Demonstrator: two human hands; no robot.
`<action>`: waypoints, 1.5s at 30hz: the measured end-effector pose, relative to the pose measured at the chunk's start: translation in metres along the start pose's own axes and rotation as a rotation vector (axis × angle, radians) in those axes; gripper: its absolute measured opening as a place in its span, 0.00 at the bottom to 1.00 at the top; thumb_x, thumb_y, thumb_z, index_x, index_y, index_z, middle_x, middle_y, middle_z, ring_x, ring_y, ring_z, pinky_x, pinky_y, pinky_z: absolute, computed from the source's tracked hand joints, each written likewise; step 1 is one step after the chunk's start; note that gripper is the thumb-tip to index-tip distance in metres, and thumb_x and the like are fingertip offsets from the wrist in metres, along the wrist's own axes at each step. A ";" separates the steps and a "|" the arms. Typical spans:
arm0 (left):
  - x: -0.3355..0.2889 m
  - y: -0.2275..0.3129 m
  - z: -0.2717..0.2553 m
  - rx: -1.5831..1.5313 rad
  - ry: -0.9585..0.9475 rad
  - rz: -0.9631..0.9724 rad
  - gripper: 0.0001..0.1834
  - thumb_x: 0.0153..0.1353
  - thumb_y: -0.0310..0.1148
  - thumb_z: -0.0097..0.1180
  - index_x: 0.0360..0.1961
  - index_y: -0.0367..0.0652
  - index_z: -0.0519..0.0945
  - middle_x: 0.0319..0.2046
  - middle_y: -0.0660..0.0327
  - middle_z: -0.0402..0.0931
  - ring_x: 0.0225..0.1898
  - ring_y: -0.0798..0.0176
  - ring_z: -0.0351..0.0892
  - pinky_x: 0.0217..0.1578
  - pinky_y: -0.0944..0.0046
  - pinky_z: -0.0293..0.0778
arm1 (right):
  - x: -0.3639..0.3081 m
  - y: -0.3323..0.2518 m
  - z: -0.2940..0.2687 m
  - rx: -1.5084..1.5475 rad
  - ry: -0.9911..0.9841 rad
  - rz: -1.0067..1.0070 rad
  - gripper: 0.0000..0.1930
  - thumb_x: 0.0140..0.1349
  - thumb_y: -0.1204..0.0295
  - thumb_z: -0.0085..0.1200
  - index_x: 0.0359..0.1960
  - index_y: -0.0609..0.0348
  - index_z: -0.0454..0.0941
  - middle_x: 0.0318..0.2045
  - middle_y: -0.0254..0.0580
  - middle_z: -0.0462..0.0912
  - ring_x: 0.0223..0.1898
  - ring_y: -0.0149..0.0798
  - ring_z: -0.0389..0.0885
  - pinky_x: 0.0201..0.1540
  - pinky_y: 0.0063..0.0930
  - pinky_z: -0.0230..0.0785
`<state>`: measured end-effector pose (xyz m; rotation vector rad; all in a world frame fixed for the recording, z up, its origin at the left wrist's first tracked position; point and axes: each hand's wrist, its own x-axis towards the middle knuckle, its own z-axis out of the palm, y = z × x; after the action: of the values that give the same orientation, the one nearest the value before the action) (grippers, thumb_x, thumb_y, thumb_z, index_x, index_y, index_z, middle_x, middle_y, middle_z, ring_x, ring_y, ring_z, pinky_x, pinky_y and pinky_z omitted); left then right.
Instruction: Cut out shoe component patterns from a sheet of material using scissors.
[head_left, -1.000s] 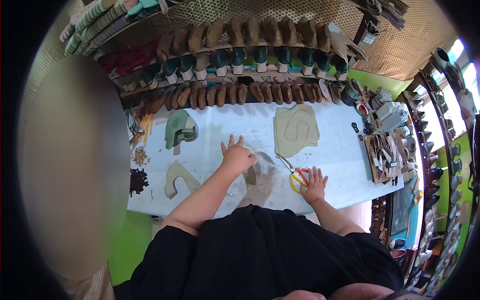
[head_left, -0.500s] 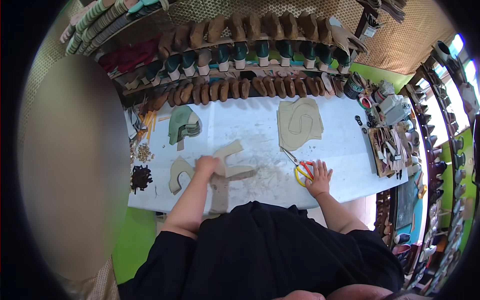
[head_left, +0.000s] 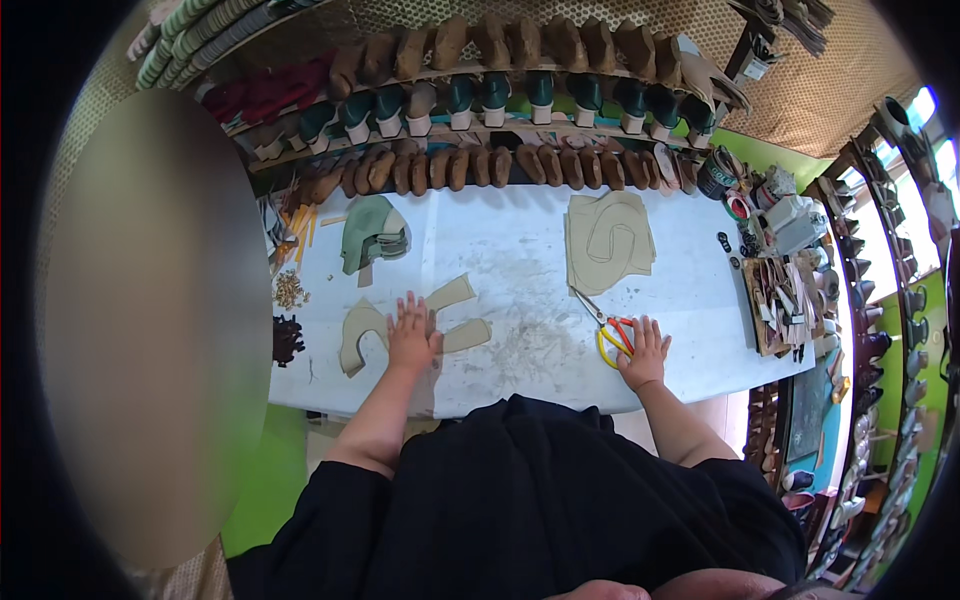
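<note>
My left hand [head_left: 411,335] lies palm down with its fingers spread. It covers part of a beige curved cut-out [head_left: 455,315], whose two arms stick out to its right. Left of that hand is a second beige U-shaped cut-out [head_left: 358,335]. My right hand [head_left: 646,355] rests flat, fingers apart, at the handles of a pair of scissors [head_left: 611,333]. These have one red and one yellow handle, and their blades point up and left toward a beige sheet [head_left: 608,243] marked with drawn curves. Whether the right fingers touch the handles is hard to tell.
Green cut pieces [head_left: 374,235] lie stacked at the far left of the white table [head_left: 500,240]. Racks of wooden shoe lasts [head_left: 460,170] line the back. A wooden tool holder [head_left: 775,305] stands at the right. A large blurred shape [head_left: 150,330] blocks the left side.
My left hand has let go of the beige cut-out, which now lies flat, and its fingers have spread out. My right hand stays by the scissors. The whole view has shifted slightly.
</note>
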<state>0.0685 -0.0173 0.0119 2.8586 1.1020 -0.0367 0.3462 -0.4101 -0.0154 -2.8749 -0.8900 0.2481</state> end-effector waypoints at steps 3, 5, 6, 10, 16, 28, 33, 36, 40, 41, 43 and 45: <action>-0.012 -0.007 0.025 -0.099 -0.164 0.098 0.44 0.63 0.51 0.52 0.75 0.46 0.48 0.76 0.54 0.38 0.76 0.48 0.39 0.72 0.45 0.41 | 0.002 -0.007 -0.002 -0.008 -0.013 -0.013 0.41 0.58 0.54 0.51 0.73 0.47 0.53 0.74 0.46 0.50 0.76 0.49 0.41 0.73 0.62 0.26; -0.016 -0.014 0.035 -0.083 -0.170 0.090 0.45 0.63 0.52 0.51 0.75 0.45 0.47 0.76 0.52 0.38 0.76 0.46 0.38 0.72 0.43 0.41 | 0.003 -0.010 -0.003 -0.003 -0.010 -0.020 0.41 0.58 0.54 0.51 0.73 0.47 0.53 0.74 0.45 0.50 0.76 0.48 0.40 0.73 0.61 0.26; -0.014 -0.010 0.033 -0.069 -0.178 0.099 0.46 0.63 0.52 0.51 0.75 0.44 0.46 0.76 0.51 0.38 0.76 0.45 0.38 0.71 0.41 0.42 | 0.002 -0.008 -0.002 -0.006 -0.012 -0.018 0.41 0.58 0.54 0.51 0.73 0.47 0.53 0.74 0.45 0.50 0.76 0.48 0.40 0.73 0.61 0.26; -0.013 -0.002 0.019 -0.029 -0.233 0.112 0.47 0.63 0.56 0.50 0.75 0.47 0.46 0.77 0.54 0.35 0.77 0.48 0.35 0.72 0.44 0.39 | -0.001 -0.005 -0.001 -0.002 -0.007 -0.002 0.41 0.58 0.55 0.51 0.73 0.47 0.52 0.74 0.45 0.50 0.76 0.48 0.40 0.74 0.61 0.26; -0.037 -0.004 0.020 -0.005 -0.228 0.154 0.49 0.62 0.58 0.51 0.75 0.46 0.46 0.76 0.52 0.35 0.77 0.45 0.35 0.72 0.43 0.37 | 0.000 -0.006 -0.001 0.003 0.006 -0.015 0.40 0.58 0.55 0.51 0.73 0.47 0.53 0.74 0.45 0.50 0.76 0.48 0.41 0.74 0.61 0.27; -0.098 -0.016 0.012 -0.116 -0.297 0.337 0.46 0.63 0.56 0.49 0.73 0.37 0.51 0.75 0.49 0.43 0.75 0.45 0.42 0.71 0.40 0.42 | -0.004 -0.001 0.003 0.054 0.033 -0.022 0.41 0.57 0.55 0.52 0.73 0.48 0.52 0.73 0.45 0.52 0.76 0.49 0.43 0.74 0.59 0.28; -0.086 -0.017 0.004 -0.058 -0.161 0.251 0.41 0.63 0.54 0.50 0.71 0.41 0.58 0.74 0.53 0.50 0.75 0.46 0.45 0.71 0.39 0.39 | -0.003 -0.002 0.000 0.036 0.020 -0.016 0.41 0.57 0.55 0.52 0.73 0.48 0.52 0.73 0.46 0.52 0.76 0.49 0.43 0.74 0.59 0.28; -0.061 -0.025 -0.001 0.014 -0.047 0.062 0.36 0.61 0.52 0.53 0.67 0.45 0.67 0.74 0.53 0.49 0.76 0.48 0.40 0.70 0.33 0.33 | -0.001 -0.005 -0.003 0.020 -0.007 -0.013 0.41 0.57 0.55 0.52 0.73 0.48 0.52 0.73 0.46 0.51 0.76 0.49 0.43 0.74 0.59 0.27; -0.020 -0.028 -0.008 -0.036 -0.077 -0.216 0.33 0.59 0.51 0.59 0.64 0.50 0.72 0.76 0.51 0.40 0.76 0.40 0.31 0.68 0.27 0.36 | -0.001 -0.007 -0.005 0.018 -0.019 -0.005 0.41 0.58 0.55 0.52 0.73 0.49 0.52 0.73 0.46 0.51 0.76 0.49 0.42 0.74 0.58 0.27; -0.016 -0.032 -0.005 -0.040 -0.078 -0.220 0.33 0.59 0.51 0.59 0.64 0.50 0.72 0.76 0.51 0.40 0.76 0.40 0.31 0.68 0.27 0.36 | 0.000 -0.009 -0.005 0.021 -0.021 -0.014 0.41 0.58 0.56 0.52 0.73 0.49 0.52 0.73 0.46 0.51 0.76 0.49 0.42 0.74 0.58 0.26; -0.005 -0.029 -0.004 -0.060 -0.043 -0.253 0.29 0.57 0.49 0.63 0.59 0.52 0.77 0.75 0.49 0.40 0.76 0.39 0.31 0.68 0.28 0.39 | 0.001 -0.008 -0.003 0.018 -0.016 -0.016 0.41 0.58 0.55 0.52 0.73 0.49 0.53 0.73 0.46 0.51 0.76 0.49 0.42 0.74 0.58 0.26; 0.003 -0.021 -0.006 -0.119 -0.065 -0.300 0.27 0.55 0.48 0.65 0.56 0.52 0.79 0.75 0.49 0.40 0.76 0.38 0.31 0.68 0.29 0.40 | 0.001 -0.007 -0.003 0.028 -0.010 -0.017 0.41 0.58 0.55 0.52 0.73 0.49 0.53 0.73 0.46 0.51 0.76 0.49 0.42 0.74 0.59 0.26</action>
<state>0.0564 0.0003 0.0161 2.5473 1.4545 -0.0779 0.3440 -0.4041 -0.0116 -2.8417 -0.9048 0.2718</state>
